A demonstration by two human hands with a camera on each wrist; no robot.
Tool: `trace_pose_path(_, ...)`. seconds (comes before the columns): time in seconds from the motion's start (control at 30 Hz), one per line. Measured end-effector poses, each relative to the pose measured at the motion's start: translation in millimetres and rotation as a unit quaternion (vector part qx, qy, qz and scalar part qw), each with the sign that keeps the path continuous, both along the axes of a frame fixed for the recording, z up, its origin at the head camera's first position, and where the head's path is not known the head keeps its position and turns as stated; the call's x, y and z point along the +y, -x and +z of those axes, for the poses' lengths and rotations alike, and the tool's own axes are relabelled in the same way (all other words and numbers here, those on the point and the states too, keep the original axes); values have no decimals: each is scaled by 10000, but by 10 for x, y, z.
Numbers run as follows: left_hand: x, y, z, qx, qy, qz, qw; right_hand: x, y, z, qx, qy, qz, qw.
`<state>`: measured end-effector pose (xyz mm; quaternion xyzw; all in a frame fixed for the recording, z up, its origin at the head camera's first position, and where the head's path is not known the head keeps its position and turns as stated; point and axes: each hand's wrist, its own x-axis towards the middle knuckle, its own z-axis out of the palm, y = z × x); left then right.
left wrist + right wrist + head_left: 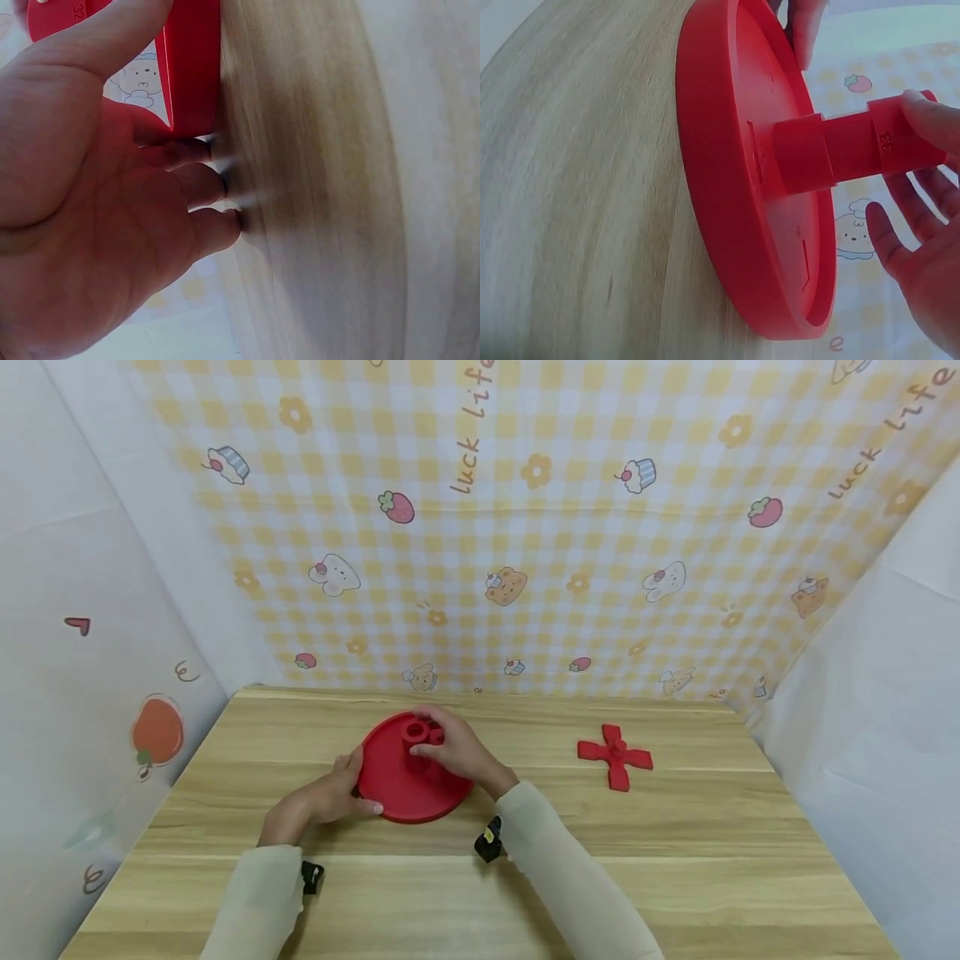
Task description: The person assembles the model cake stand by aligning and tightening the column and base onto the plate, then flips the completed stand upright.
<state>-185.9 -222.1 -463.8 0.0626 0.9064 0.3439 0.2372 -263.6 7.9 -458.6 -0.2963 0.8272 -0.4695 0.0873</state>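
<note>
A red round base (411, 797) with a raised rim lies on the wooden table. From its middle rises a red stepped post (802, 154), topped by a red tubular piece (904, 136) marked 33. My left hand (330, 795) grips the base's left edge; in the left wrist view its thumb lies along the red rim (193, 67), with the fingers low against the table. My right hand (463, 752) holds the tubular piece, its thumb (934, 120) against the side. The far fingers of that hand are partly hidden.
A red cross-shaped part (617, 755) with a small central peg lies on the table to the right. A checked cloth (525, 543) hangs along the table's back edge, and white cloth hangs at both sides. Each wrist wears a small black camera (488, 842).
</note>
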Motion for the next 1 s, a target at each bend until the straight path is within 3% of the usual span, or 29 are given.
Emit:
trace_pose_path(0.27,-13,1,-7,36,35,-7,10000,-83,-21,-12,200,-410,-363,9983)
trace_pose_path(0.63,0,-16,-38,-2,-76,35,10000,-105,-59,-56,146,-592,-727,9955)
trace_pose_path(0.87,6,-16,-18,43,-47,-27,10000,-40,-23,-52,-418,-270,-295,9983)
trace_pose_path(1.0,0,0,-10,70,-2,-11,10000,11,25,-29,-442,-76,161,9989)
